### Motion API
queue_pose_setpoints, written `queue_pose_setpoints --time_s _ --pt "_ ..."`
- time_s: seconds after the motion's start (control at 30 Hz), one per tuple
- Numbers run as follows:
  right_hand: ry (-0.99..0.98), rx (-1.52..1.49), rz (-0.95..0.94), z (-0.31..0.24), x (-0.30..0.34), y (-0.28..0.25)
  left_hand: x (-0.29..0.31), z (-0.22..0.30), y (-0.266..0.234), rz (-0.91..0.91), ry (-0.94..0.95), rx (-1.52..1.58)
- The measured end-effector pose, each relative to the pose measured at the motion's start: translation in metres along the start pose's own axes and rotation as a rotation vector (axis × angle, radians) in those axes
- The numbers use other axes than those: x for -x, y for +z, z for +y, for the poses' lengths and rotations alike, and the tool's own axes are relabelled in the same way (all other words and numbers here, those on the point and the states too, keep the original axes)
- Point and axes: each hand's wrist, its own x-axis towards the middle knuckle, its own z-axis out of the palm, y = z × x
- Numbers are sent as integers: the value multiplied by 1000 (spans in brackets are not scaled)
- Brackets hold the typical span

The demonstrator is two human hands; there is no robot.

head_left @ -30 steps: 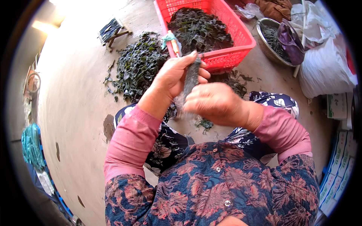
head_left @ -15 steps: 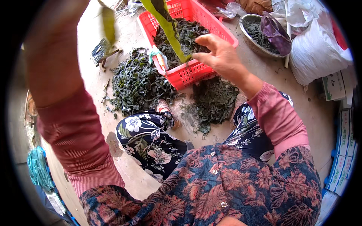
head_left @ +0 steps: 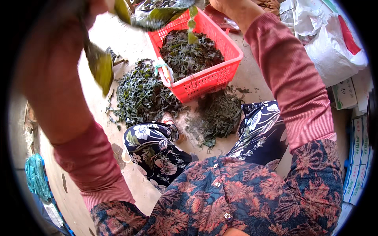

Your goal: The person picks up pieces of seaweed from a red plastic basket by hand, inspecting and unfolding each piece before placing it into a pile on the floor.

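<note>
My left hand (head_left: 96,7), raised at the upper left and smeared by motion, is closed on a long strip of seaweed (head_left: 161,19). The strip is yellow-green and dark green. One end (head_left: 100,69) dangles below that hand; the rest stretches to the right above a red plastic basket (head_left: 212,84). My right hand (head_left: 236,10) is lifted at the top edge, its fingers mostly cut off, so its hold cannot be made out. Dark seaweed (head_left: 189,55) lies heaped inside the basket. A white and orange handle (head_left: 167,72) with pale green cloth hangs at its near left rim.
Left of the basket, a heap of dark green seaweed (head_left: 141,94) lies on the floor. A finer, duller heap (head_left: 220,116) sits between my feet. White plastic sacks (head_left: 334,51) stand at the right, above stacked blue-and-white boxes (head_left: 356,145). Teal netting (head_left: 37,177) hangs at the left.
My right hand has risen from the basket's near rim to the top edge. The seaweed strip has swung up from hanging over the basket to nearly level. My left arm has shifted slightly.
</note>
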Motion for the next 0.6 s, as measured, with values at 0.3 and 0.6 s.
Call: queue_pose_setpoints --time_s 0.3,0.6 --pt "543 1344 -506 38 69 16 47 -128 8 418 -273 200" --pt "899 -52 -370 17 154 74 53 -195 -6 546 -334 463"
